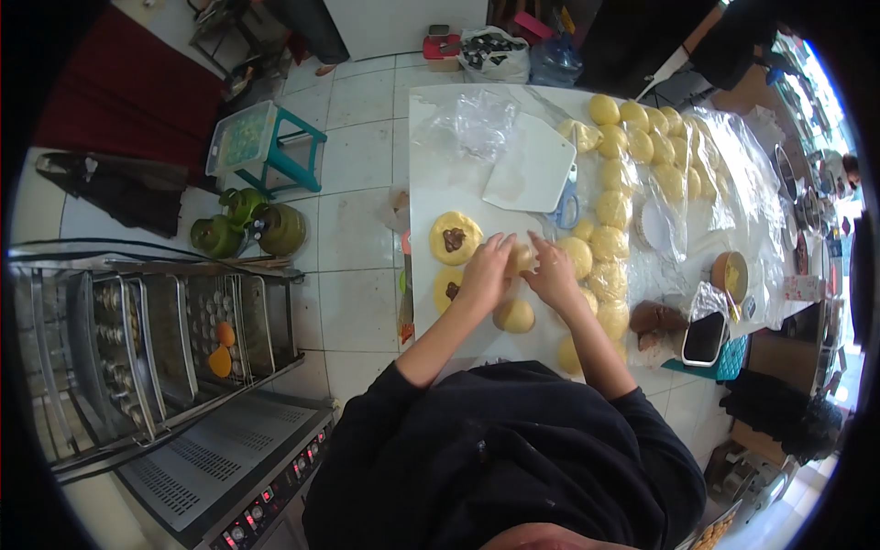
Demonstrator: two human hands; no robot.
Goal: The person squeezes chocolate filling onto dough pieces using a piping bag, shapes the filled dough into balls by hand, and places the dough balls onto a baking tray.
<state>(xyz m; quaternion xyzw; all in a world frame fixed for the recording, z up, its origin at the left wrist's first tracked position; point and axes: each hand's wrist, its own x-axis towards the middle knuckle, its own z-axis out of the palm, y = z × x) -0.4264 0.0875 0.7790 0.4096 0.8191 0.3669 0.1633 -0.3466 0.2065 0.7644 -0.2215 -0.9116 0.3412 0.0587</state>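
The left forearm (445,337) hides part of a brown-topped dough round (443,283)

Single view, head-worn. Camera sits high above the wearer's dark top (486,458), on the near side of the white table (431,188). Faces forward and steeply down; tabletop seen mostly from above, its far edge toward the top of frame. Range close: table within arm's reach, left hand (490,266) and right hand (552,275) over it near mid-frame. Lens very wide; straight lines bow, dark curved border at the corners. Coverage runs well past the table: tiled floor (353,229) and metal rack (170,339) to its left, plastic bag (495,57) beyond its far edge.
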